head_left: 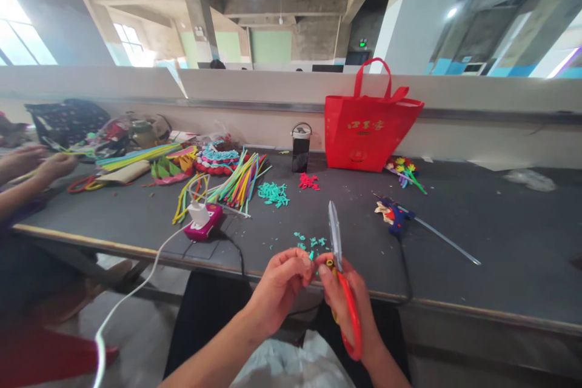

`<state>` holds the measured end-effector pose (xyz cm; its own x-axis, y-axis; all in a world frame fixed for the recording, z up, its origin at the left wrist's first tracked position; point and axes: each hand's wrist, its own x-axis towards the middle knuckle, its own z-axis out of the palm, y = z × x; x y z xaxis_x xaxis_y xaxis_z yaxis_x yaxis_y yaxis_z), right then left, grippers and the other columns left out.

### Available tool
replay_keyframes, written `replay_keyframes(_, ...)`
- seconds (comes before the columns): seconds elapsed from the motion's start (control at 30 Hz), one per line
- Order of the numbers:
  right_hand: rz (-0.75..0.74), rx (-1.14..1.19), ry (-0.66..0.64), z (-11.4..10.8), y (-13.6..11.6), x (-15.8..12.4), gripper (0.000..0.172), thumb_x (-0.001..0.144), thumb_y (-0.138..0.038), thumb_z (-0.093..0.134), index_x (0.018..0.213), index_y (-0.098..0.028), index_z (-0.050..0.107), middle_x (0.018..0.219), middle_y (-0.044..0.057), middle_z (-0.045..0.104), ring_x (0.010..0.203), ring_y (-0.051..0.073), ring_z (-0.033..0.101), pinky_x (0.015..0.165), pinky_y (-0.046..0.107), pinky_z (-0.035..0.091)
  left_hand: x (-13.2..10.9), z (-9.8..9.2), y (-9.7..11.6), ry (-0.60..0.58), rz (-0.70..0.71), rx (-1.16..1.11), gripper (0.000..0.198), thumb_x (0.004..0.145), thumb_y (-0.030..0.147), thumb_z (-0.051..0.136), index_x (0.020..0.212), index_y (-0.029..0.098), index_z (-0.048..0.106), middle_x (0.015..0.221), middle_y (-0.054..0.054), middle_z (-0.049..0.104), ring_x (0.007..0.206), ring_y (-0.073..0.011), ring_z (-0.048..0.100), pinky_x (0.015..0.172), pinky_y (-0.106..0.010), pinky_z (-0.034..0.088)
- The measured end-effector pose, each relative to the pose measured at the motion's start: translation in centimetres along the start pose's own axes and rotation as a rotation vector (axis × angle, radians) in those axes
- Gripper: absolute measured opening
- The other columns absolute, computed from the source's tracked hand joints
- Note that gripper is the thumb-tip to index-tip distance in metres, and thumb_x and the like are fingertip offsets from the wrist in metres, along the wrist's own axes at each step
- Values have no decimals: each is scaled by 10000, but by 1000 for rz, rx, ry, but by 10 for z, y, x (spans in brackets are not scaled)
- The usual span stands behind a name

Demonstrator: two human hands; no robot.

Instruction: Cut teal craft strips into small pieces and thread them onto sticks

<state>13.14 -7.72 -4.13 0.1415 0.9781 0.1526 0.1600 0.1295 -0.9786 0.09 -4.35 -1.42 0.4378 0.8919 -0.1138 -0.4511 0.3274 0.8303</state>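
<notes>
My right hand (pixel 350 300) grips red-handled scissors (pixel 339 254) whose blades point up and away, closed together. My left hand (pixel 284 285) is pinched on a tiny teal piece (pixel 311 256) right beside the scissors, just above the table's front edge. Small teal cut bits (pixel 309 241) lie on the dark table (pixel 477 218) straight in front of both hands. Further back are a teal heap (pixel 273 193) and a red heap (pixel 308 181) of cut pieces.
A bundle of coloured pipe cleaners (pixel 236 185) and a pink power strip (pixel 203 221) with a white cable lie to the left. A blue glue gun (pixel 396 217), a red tote bag (pixel 368 127) and a dark bottle (pixel 301 147) stand beyond. Another person's hands (pixel 40 167) work at far left.
</notes>
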Motion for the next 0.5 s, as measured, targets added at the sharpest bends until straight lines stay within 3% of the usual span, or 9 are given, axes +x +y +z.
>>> replay_keyframes(0.13,103,293,-59,-5,-8,7,314,847,-468,550,946,-170,562,511,-97,333,400,48,268,373,168,243,3,-3,-3,-20,-106,-56,109,707,187,625,620,140,578,573,15,485,562,-96,442,632,-243,365)
replay_keyframes(0.33,125,308,-101,-3,-7,10,314,825,-495,568,861,-185,525,525,-103,307,408,46,265,388,168,264,5,-7,-8,-67,-215,-57,111,697,188,623,612,134,577,568,15,475,541,-91,428,606,-242,360)
replay_keyframes(0.4,109,257,-82,-3,-4,10,323,838,-512,538,842,-191,514,529,-101,288,408,51,262,382,171,256,6,-9,-7,-46,-191,11,95,708,196,623,642,135,592,586,11,492,554,-95,438,618,-241,366)
replay_keyframes(0.5,63,146,-51,-4,1,11,324,867,-511,494,821,-191,512,532,-93,282,412,62,270,370,176,247,5,-9,-2,61,-46,226,102,728,238,649,703,143,621,629,10,525,591,-98,450,616,-221,354)
